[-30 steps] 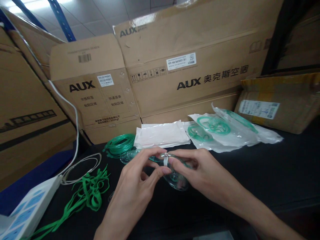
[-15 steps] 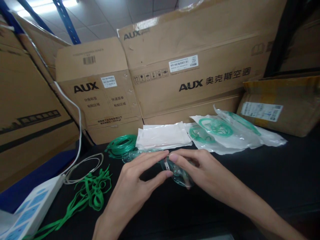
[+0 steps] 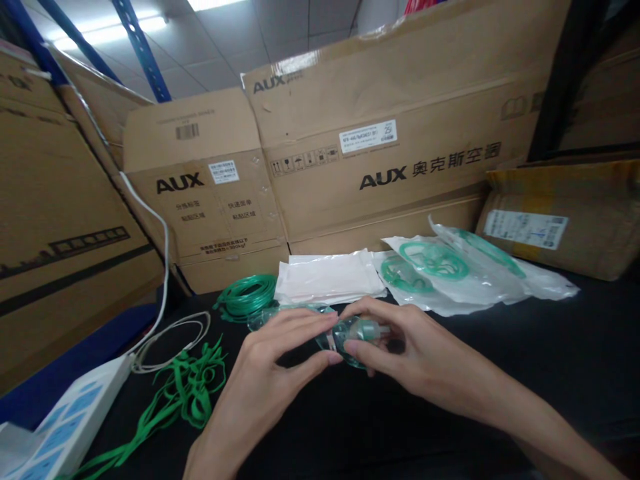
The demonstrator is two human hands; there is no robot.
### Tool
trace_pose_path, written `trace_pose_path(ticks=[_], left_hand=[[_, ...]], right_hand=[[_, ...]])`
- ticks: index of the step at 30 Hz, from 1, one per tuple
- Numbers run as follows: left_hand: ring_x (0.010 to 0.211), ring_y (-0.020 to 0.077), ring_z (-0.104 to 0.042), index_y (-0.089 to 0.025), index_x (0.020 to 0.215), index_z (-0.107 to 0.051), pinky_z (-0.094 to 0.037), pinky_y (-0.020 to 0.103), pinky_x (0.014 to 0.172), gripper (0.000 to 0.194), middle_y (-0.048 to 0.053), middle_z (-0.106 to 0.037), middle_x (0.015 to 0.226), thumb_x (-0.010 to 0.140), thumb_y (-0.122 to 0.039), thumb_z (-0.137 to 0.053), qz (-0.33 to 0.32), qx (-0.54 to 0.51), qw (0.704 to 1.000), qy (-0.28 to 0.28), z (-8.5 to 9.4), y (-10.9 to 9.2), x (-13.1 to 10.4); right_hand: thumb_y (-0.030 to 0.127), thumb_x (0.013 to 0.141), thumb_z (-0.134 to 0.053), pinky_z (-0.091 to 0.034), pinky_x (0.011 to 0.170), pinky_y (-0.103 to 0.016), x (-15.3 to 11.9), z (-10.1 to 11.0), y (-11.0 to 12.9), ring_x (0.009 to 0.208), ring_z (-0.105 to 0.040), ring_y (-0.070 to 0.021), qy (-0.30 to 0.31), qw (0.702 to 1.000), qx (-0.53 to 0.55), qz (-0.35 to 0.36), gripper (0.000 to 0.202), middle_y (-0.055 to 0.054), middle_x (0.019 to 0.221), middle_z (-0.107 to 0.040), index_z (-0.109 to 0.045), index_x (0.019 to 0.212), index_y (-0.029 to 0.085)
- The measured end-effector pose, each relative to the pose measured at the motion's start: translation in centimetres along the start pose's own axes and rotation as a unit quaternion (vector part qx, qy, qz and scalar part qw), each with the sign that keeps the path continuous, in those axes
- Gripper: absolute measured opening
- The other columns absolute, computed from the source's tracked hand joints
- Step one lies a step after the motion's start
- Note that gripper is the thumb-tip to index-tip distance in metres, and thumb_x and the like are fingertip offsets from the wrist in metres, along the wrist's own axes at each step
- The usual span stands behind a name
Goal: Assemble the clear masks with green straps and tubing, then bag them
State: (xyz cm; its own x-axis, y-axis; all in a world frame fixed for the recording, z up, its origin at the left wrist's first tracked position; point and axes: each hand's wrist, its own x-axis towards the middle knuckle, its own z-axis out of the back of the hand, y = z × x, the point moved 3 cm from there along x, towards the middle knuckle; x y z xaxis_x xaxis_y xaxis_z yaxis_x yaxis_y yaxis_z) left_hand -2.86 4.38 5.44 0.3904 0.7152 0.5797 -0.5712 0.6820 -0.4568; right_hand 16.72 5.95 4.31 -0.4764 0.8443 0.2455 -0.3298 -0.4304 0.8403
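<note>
Between my two hands is a clear green plastic mask [image 3: 354, 333] with a pale green connector facing right. My left hand [image 3: 283, 360] pinches the mask's left edge between thumb and fingers. Around its right side, near the connector, my right hand [image 3: 400, 340] is closed, with the thumb in front. More clear green plastic [image 3: 265, 317] lies behind my left fingers, partly hidden. Just beyond are a coil of green tubing [image 3: 247, 297] and white flat packets [image 3: 327, 277]. Green elastic straps [image 3: 193, 387] lie in a tangle left of my left hand.
Bags with green tubing [image 3: 435, 263] lie at the back right, beside a small carton [image 3: 590, 227]. Large cardboard boxes [image 3: 320, 193] stand along the back. A white power strip [image 3: 75, 407] and its cable are at the left on the black table [image 3: 450, 427].
The mask has turned between my hands, so its connector now shows at the right. My right thumb has moved lower on it. The whole view has shifted slightly.
</note>
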Motion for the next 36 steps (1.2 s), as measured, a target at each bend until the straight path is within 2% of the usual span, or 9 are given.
trace_pose_path(ticks=[3,6,11,17,22,27,30,33,36], left_hand=[[0.112,0.0173,-0.066,-0.029,0.123,-0.071,-0.053,0.03,0.101,0.039,0.0,-0.075,0.118,0.085,-0.022,-0.076,-0.063,0.023,0.998,-0.005,-0.2,-0.1,-0.1],[0.11,0.0177,-0.066,-0.028,0.122,-0.07,-0.053,0.03,0.099,0.039,0.0,-0.076,0.117,0.084,-0.022,-0.077,-0.07,0.036,0.997,0.006,-0.4,0.1,-0.3],[0.109,0.0189,-0.067,-0.028,0.119,-0.072,-0.052,0.032,0.1,0.035,0.001,-0.076,0.116,0.084,-0.024,-0.077,-0.02,0.021,1.0,0.01,-0.2,0.0,-0.4],[0.113,0.0211,-0.066,-0.028,0.123,-0.068,-0.05,0.033,0.1,0.032,0.002,-0.072,0.123,0.091,-0.035,-0.068,0.107,-0.046,0.993,0.009,1.5,0.8,-0.9],[0.116,0.0221,-0.063,-0.028,0.104,-0.072,-0.048,0.037,0.103,0.018,0.002,-0.069,0.123,0.093,-0.039,-0.063,0.151,0.061,0.986,0.041,2.1,2.6,-3.9],[0.115,0.0258,-0.064,-0.029,0.093,-0.074,-0.048,0.046,0.104,0.019,0.002,-0.069,0.123,0.091,-0.044,-0.063,0.193,0.171,0.963,0.074,2.3,5.3,-8.1],[0.117,0.0268,-0.064,-0.031,0.113,-0.071,-0.047,0.048,0.106,0.029,0.003,-0.07,0.123,0.09,-0.048,-0.064,0.204,0.198,0.957,0.058,2.9,6.4,-9.6],[0.119,0.0253,-0.063,-0.034,0.138,-0.055,-0.047,0.046,0.108,0.05,0.002,-0.069,0.126,0.091,-0.05,-0.062,0.216,0.2,0.955,0.041,3.2,6.8,-10.3],[0.122,0.0246,-0.061,-0.035,0.142,-0.05,-0.045,0.047,0.11,0.052,0.0,-0.069,0.128,0.093,-0.049,-0.059,0.215,0.209,0.953,0.047,3.2,6.9,-10.7]], right_hand=[[0.043,0.096,-0.055,-0.05,0.06,-0.024,0.1,-0.3,0.0,0.06,-0.065,-0.0134,0.001,1.0,0.004,-0.028,0.025,-0.001,0.082,-0.072,-0.066,0.108,0.023],[0.044,0.096,-0.053,-0.047,0.057,-0.024,0.1,-0.5,-0.1,0.054,-0.063,-0.0135,-0.033,0.997,-0.045,-0.05,0.027,0.0,0.073,-0.069,-0.068,0.101,0.023],[0.043,0.093,-0.055,-0.04,0.056,-0.026,-0.1,-0.7,0.2,0.053,-0.057,-0.0152,-0.059,0.987,-0.146,-0.038,0.025,0.002,0.058,-0.06,-0.071,0.094,0.023],[0.046,0.092,-0.055,-0.037,0.054,-0.027,-0.2,0.2,0.0,0.046,-0.054,-0.0151,-0.039,0.988,-0.139,-0.057,0.029,0.004,0.051,-0.057,-0.07,0.1,0.022],[0.049,0.092,-0.055,-0.036,0.051,-0.026,-0.2,1.8,-0.2,0.047,-0.056,-0.0156,-0.07,0.985,-0.152,-0.049,0.031,0.004,0.052,-0.058,-0.07,0.099,0.023],[0.051,0.092,-0.056,-0.04,0.053,-0.025,-0.2,1.9,-0.3,0.053,-0.06,-0.0153,-0.063,0.989,-0.132,-0.023,0.032,0.002,0.062,-0.065,-0.071,0.099,0.024],[0.049,0.091,-0.057,-0.043,0.055,-0.024,-0.1,1.8,-0.3,0.057,-0.063,-0.0148,-0.061,0.992,-0.112,-0.006,0.03,0.001,0.07,-0.069,-0.072,0.096,0.023],[0.05,0.09,-0.058,-0.044,0.053,-0.024,0.0,1.8,-0.3,0.054,-0.062,-0.0143,-0.051,0.993,-0.109,0.001,0.031,0.002,0.065,-0.068,-0.072,0.093,0.023],[0.051,0.091,-0.057,-0.044,0.053,-0.024,0.0,2.0,-0.3,0.054,-0.062,-0.0146,-0.053,0.99,-0.126,0.013,0.032,0.001,0.066,-0.069,-0.073,0.094,0.024]])
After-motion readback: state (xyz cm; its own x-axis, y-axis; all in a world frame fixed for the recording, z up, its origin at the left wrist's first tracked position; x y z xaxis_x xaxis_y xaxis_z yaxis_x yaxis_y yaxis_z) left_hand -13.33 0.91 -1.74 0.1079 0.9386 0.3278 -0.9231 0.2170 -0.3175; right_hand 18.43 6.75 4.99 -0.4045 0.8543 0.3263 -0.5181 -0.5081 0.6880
